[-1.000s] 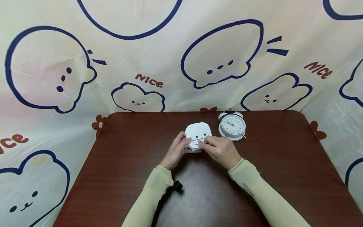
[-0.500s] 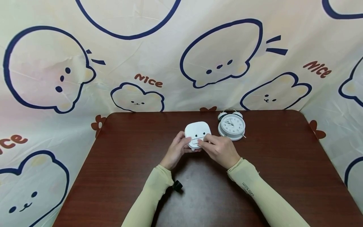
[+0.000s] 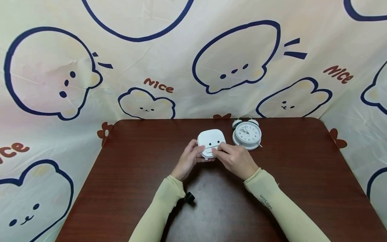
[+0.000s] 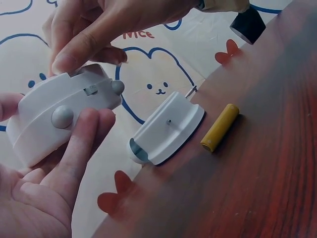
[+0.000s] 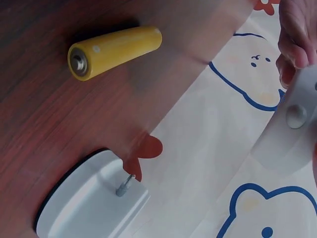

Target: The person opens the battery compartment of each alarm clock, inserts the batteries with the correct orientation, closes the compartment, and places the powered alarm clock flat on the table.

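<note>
Fabric (image 3: 142, 60), cream and creased, printed with navy animal outlines, hangs behind the counter (image 3: 121, 201), whose reddish-brown grain has a dull sheen. Two pale yellow-green sleeves (image 3: 154, 211) angle forward, meeting at a white device (image 3: 210, 136) raised above the wood. The left hand (image 3: 185, 161) grips its side, thumb on the face; the right hand (image 3: 237, 162) bends thumb and fingers against it, though I can't tell whether they pinch anything. Near them sits a round white alarm clock (image 3: 248, 132). Smooth and round-cornered, the device shows two black dots (image 3: 210, 144) and domed knobs (image 4: 62, 117). Smallest, a yellow battery (image 5: 116, 52) lies on its side on the counter.
</note>
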A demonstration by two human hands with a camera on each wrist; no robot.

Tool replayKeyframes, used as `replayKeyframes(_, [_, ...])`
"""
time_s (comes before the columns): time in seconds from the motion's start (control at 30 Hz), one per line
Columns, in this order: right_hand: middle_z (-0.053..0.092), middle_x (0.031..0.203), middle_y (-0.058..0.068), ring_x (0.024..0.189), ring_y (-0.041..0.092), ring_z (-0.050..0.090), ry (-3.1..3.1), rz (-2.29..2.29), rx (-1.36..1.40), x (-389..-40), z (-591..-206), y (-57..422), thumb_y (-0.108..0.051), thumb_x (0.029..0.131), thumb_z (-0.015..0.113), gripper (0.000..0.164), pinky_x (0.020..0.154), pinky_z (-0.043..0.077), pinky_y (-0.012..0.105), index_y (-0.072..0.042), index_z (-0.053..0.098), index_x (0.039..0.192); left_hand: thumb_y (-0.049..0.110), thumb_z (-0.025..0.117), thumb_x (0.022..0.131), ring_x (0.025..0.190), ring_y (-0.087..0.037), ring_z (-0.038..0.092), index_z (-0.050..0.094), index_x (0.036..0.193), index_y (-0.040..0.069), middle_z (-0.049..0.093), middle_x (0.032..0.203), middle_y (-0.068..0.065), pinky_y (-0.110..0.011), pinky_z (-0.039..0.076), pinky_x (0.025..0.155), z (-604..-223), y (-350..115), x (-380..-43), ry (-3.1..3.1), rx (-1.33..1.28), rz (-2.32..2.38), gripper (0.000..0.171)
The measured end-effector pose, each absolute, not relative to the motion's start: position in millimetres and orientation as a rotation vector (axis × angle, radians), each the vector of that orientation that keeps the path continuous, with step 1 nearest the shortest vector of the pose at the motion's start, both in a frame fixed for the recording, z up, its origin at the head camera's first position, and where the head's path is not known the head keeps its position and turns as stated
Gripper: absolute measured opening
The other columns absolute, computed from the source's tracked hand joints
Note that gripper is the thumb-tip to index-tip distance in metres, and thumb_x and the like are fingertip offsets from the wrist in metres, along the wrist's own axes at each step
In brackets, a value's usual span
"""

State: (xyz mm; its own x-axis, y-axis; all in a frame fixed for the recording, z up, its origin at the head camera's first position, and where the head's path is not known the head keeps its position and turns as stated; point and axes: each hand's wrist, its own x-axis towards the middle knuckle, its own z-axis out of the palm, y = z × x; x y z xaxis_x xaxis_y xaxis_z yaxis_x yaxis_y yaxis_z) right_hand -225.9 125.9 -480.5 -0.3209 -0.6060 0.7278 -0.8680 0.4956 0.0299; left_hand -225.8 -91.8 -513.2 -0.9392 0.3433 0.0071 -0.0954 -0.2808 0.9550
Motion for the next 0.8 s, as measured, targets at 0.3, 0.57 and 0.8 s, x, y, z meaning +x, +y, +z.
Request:
replayKeyframes(0.3, [0.061,0.084,0.005,0.053,0.011,0.049,-2.015,0.404,1.206,-222.8,-480.5,126.5,0.004,0.089,0.068,0.022,0.046,0.042,0.023,-0.003,0.078,0.107,0.022,0.05,0.107,0.088,-0.021,0.077,0.045,0.119,0.004,0.071,0.107,-0.008,-0.037,0.063,0.084,-513.4,-88.5,-223.6,1.68,0.303,2.312,0.022])
replayKeyframes(0.57, [0.065,0.086,0.006,0.055,0.013,0.053,-1.982,0.392,1.196,-222.0,-482.9,127.0,-0.003,0.105,0.05,0.029,0.048,0.046,0.024,-0.003,0.079,0.108,0.022,0.051,0.107,0.086,-0.02,0.078,0.045,0.118,0.004,0.073,0.104,-0.006,-0.034,0.063,0.081,-512.1,-87.9,-221.7,1.673,0.301,2.325,0.022])
replayKeyframes(0.8, [0.064,0.085,0.005,0.054,0.012,0.052,-1.965,0.426,1.197,-223.7,-485.7,126.5,-0.002,0.104,0.051,0.028,0.048,0.046,0.024,-0.004,0.079,0.106,0.023,0.05,0.107,0.086,-0.019,0.077,0.045,0.119,0.003,0.073,0.104,-0.006,-0.034,0.063,0.082,-510.0,-89.2,-221.5,1.693,0.304,2.288,0.023])
